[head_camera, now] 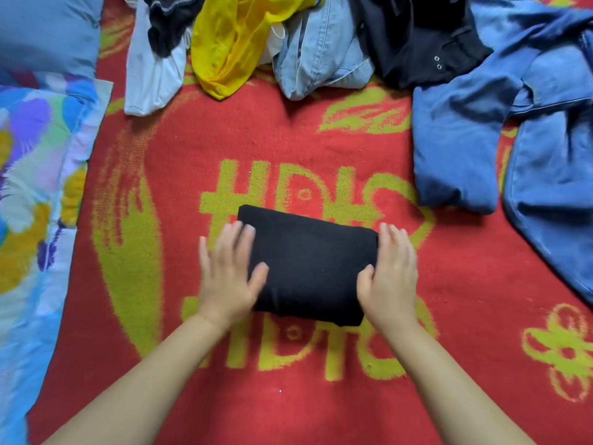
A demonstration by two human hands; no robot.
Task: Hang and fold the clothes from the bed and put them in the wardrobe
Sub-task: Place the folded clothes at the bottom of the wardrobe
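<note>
1. Two bare hands lie on a folded black garment point(309, 268) in the middle of the bed, on a red blanket point(449, 316) with yellow-green letters and flowers.
2. The left hand point(229, 274) rests flat on the left end of the black garment; its grip is spread, the fingers point(239, 239) apart and pointing to the far edge of the bed, pinching nothing.
3. The right hand point(390, 277) lies against the right end of the same garment; its fingers are stretched out along the side fold and the thumb point(365, 276) sits on top of the cloth. The grip is loose and open, and I cannot tell if it pinches the edge.
4. The black garment is a compact rectangle, a little tilted, and covers part of the yellow-green letters.
5. Along the far edge of the bed lies a heap of unfolded clothes: a white piece point(150, 75), a dark knitted piece point(170, 24), a yellow garment point(231, 49), a light blue denim piece point(321, 59) and a black garment with snaps point(423, 43).
6. Toward the far right corner, blue jeans point(455, 149) and another blue denim garment point(555, 187) lie crumpled, touching each other.
7. At the left edge lies a flowered pillow point(35, 162), with a plain blue pillow point(48, 30) at the far left corner.
</note>
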